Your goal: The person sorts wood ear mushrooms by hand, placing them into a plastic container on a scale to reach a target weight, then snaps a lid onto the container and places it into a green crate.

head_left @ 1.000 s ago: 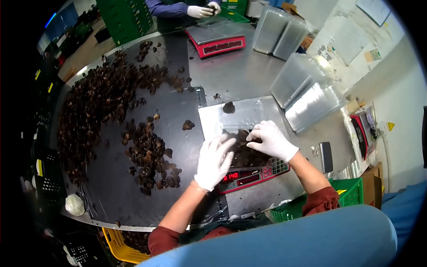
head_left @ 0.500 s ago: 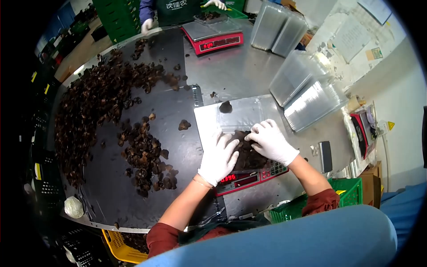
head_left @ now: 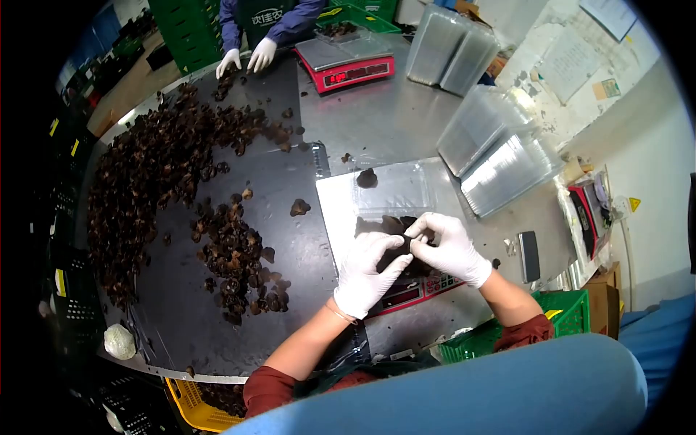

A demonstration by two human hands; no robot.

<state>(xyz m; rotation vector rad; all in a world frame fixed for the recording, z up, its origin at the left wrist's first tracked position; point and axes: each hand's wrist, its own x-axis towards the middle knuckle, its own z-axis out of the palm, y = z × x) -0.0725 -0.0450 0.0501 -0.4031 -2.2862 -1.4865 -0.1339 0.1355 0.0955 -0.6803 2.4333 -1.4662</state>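
Observation:
In gloves, my left hand and my right hand meet over the near red scale. Their thumbs and fingertips pinch a small dark piece of wood ear mushroom between them. Beneath the hands lie more dark mushrooms in a clear plastic tray, partly hidden by my fingers. The tray's clear lid is spread over the scale's metal plate, and a single mushroom rests at its far side.
Left of the scale are a small mushroom pile and a large heap. Stacked clear trays stand to the right, near a phone-like black slab. Across the table, a co-worker's gloved hands are beside a second red scale.
My hands have come together from the tray's sides and now pinch a mushroom piece. The co-worker's hands have moved onto the mushrooms at the far edge.

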